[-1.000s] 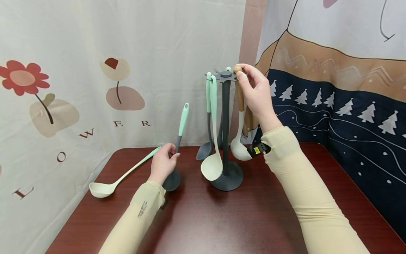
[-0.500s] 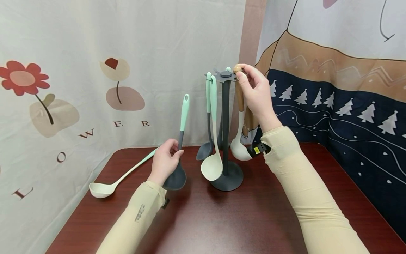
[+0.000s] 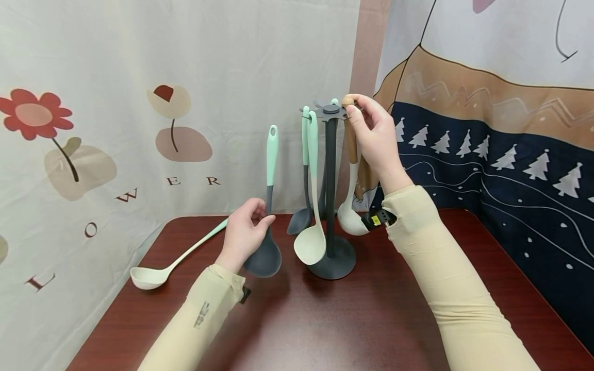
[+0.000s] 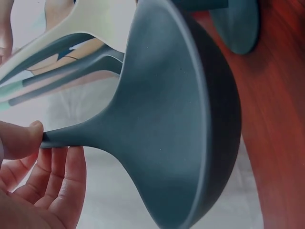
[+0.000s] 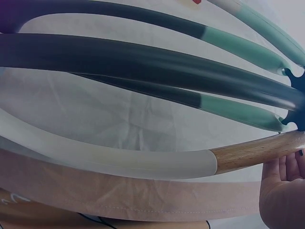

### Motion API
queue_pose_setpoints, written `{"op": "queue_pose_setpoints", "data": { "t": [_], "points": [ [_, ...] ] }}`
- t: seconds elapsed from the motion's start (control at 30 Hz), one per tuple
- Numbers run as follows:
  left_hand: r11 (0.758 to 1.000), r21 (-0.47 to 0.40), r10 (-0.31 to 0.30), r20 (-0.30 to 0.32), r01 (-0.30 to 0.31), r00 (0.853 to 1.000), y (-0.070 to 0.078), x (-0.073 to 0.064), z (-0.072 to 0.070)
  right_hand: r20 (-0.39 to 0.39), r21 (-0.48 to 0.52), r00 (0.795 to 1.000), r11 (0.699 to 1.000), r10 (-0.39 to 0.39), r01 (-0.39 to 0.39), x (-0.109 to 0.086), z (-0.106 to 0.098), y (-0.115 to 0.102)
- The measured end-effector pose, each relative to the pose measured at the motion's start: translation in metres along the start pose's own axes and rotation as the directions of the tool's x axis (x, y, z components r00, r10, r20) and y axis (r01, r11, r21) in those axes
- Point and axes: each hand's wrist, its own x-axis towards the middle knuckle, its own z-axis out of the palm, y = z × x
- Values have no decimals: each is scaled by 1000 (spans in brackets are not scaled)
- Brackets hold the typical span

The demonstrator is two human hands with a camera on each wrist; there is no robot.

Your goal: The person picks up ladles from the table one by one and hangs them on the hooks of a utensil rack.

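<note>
My left hand pinches the stem of a dark grey ladle between thumb and fingers, its mint handle pointing up and its bowl hanging low over the table. The left wrist view shows that ladle's wide bowl close up. At the top of a dark utensil stand, my right hand pinches the knobbed upper end of a wooden handle belonging to a white ladle. That end sits right at the stand's hooked top.
On the stand hang a white ladle with a mint handle, a grey spoon-like utensil and another grey, mint-handled one behind the pole. A second mint-handled white ladle lies at the left of the red-brown table. Printed curtains stand behind.
My left hand has raised the grey ladle and brought it slightly right, and its handle is now more upright. My right hand has stayed at the wooden handle.
</note>
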Motion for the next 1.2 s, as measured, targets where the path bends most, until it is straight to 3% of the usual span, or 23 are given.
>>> {"op": "queue_pose_setpoints", "data": {
  "t": [0.4, 1.2],
  "points": [
    [999, -49, 18, 6, -17, 1000, 18, 1, -4, 1, 0, 1000, 1000, 1, -1, 1, -1, 1],
    [982, -140, 128, -5, -128, 992, 48, 3, 0, 1, -4, 1000, 1000, -4, 4, 2, 0, 3]
  ]
}}
